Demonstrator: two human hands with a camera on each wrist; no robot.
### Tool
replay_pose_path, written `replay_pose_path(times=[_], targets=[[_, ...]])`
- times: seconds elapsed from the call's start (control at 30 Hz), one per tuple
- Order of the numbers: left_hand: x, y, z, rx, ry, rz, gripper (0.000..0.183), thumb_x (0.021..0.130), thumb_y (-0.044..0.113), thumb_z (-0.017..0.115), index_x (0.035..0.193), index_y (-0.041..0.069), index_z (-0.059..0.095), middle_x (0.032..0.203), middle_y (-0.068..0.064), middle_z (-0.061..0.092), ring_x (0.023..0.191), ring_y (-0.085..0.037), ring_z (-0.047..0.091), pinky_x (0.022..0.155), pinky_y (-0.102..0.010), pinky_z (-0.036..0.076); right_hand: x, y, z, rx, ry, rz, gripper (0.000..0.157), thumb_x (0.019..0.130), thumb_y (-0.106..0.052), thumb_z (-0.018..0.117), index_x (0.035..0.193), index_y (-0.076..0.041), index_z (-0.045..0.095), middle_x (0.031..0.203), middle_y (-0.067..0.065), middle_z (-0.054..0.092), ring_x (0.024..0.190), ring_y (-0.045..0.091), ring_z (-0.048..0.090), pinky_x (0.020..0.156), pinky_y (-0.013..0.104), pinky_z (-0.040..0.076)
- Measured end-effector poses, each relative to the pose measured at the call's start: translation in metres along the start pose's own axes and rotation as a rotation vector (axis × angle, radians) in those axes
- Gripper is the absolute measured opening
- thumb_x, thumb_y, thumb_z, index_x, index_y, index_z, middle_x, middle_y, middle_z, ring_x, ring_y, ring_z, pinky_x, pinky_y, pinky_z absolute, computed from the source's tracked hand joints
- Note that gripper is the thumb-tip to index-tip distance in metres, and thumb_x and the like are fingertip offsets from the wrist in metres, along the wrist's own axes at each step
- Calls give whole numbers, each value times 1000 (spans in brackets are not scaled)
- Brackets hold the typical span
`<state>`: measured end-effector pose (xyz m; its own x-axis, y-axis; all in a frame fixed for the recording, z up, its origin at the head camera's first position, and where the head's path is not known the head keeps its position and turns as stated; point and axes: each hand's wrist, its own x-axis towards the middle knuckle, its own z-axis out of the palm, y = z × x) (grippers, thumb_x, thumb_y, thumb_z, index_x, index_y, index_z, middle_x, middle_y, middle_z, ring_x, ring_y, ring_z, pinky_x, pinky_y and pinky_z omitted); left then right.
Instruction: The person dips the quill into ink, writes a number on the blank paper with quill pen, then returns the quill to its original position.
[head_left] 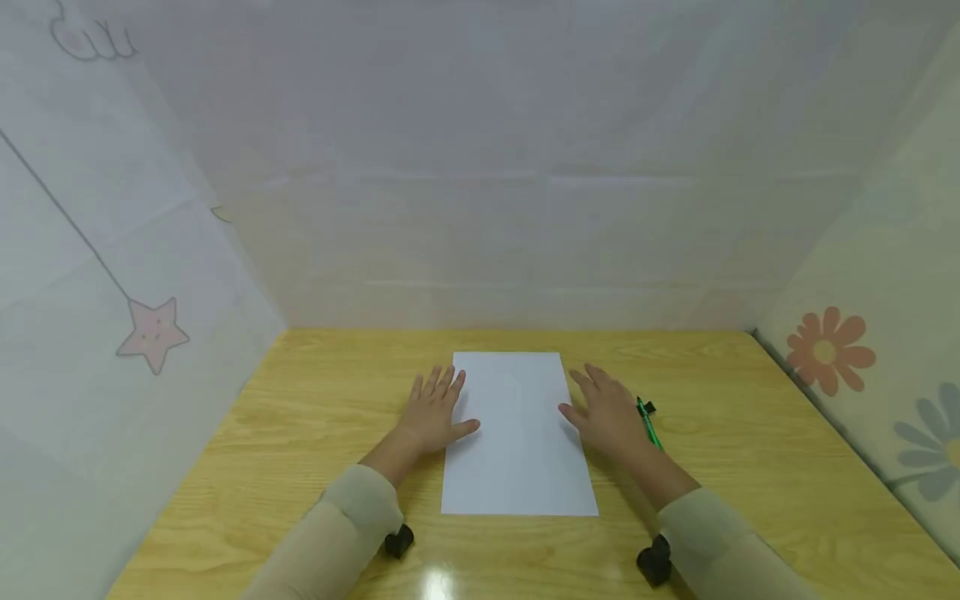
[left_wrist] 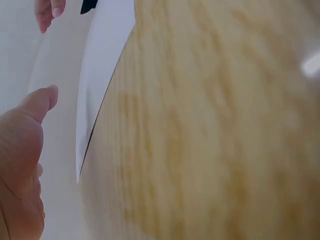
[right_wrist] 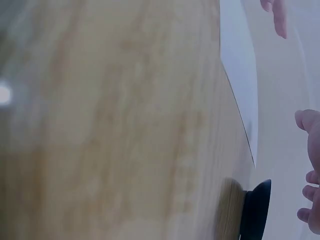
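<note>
A blank white sheet of paper [head_left: 517,433] lies on the wooden table between the two hands. My left hand [head_left: 433,421] is at its left edge, fingers spread and thumb over the paper. On the other side, my right hand [head_left: 606,417] hovers by the right edge with its fingers loosely extended and holding nothing. In the left wrist view the left thumb [left_wrist: 40,104] stands apart from the sheet's surface. A slim green pen [head_left: 649,427] lies just right of the right hand, close to a small black object [head_left: 649,407].
The wooden table [head_left: 315,433] reaches back to a pale curtain [head_left: 480,208]. Printed side sheets with a pink star [head_left: 153,333] and a red flower [head_left: 825,351] border it. Black wrist devices [head_left: 400,542] hang under both sleeves.
</note>
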<state>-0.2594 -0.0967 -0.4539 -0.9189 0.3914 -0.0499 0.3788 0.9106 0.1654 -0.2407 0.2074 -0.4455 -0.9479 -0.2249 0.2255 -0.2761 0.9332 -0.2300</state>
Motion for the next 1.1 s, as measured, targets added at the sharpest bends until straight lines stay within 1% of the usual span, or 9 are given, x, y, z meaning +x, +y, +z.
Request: replay_pose_path(times=[0.1,0.2,0.3,0.43,0.6,0.67,0.87,1.0,1.1], targets=[[-1,-2,4,-56,-20,23,92,94,63,49,159,11,11,166,-13,8,154,-35,4,123,-56,4,-3,4,-1,43,33,11,64,95,-40,60,147,-6,43,152,27,37,138,47,37,108,66,34],[-3,-5,7,-107,-41,39,93,93,61,52,159,9,11,166,-15,9,153,-36,4,123,-56,5,-7,7,-3,107,48,19,62,95,-38,61,145,-5,45,149,28,40,135,50,40,106,67,35],[-6,-7,11,-138,-58,49,93,93,60,53,159,9,11,166,-14,10,153,-36,6,123,-55,7,-12,12,-5,123,54,30,60,95,-38,61,142,-3,48,146,29,43,131,52,43,105,67,36],[-10,-10,15,-180,-79,57,98,90,62,57,159,11,9,166,-12,10,154,-34,6,124,-54,7,-20,21,-8,131,43,69,58,97,-39,59,142,-4,49,144,28,45,130,51,43,104,68,36],[-14,-11,18,-222,-83,69,101,88,64,59,159,12,8,166,-11,8,154,-32,5,124,-54,6,-27,32,-16,189,40,131,58,99,-43,55,141,-4,49,143,26,46,130,51,41,104,67,36],[-15,-11,20,-224,-80,74,101,88,64,58,159,13,8,166,-10,9,154,-31,4,124,-54,5,-29,37,-19,202,38,147,59,99,-44,53,141,-3,48,143,27,46,130,52,40,104,67,36],[-19,-12,26,-187,-81,88,99,88,67,55,159,15,10,166,-7,10,154,-28,5,124,-53,4,-37,48,-26,239,12,197,64,100,-49,49,142,-1,47,145,30,42,131,53,37,103,69,35],[-20,-12,29,-166,-70,92,100,87,71,53,159,16,11,166,-6,10,154,-27,6,124,-53,5,-43,55,-28,286,-11,239,68,100,-53,46,143,0,45,145,30,41,126,50,44,97,66,41],[-20,-11,31,-162,-52,95,101,86,73,52,159,16,11,166,-6,9,154,-28,6,124,-54,5,-47,61,-29,351,-27,276,71,100,-56,43,144,0,44,145,29,41,124,48,48,94,62,46]])
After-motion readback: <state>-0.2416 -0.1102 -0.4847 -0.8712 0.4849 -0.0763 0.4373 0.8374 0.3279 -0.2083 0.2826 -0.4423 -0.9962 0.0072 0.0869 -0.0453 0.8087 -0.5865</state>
